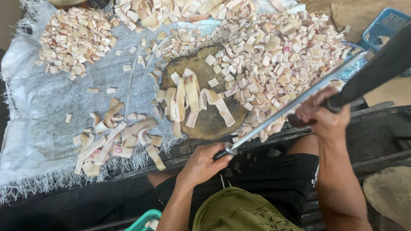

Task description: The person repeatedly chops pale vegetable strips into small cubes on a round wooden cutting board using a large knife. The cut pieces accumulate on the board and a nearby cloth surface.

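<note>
Head view: your left hand [201,164] grips the steel rod [291,105], your right hand [323,113] the cleaver [376,68], both over the strips [192,100] on the block [205,124]. A slip could cut your fingers.

Soft even daylight, weak shadows, sharp centre, slight blur at right edge.
</note>
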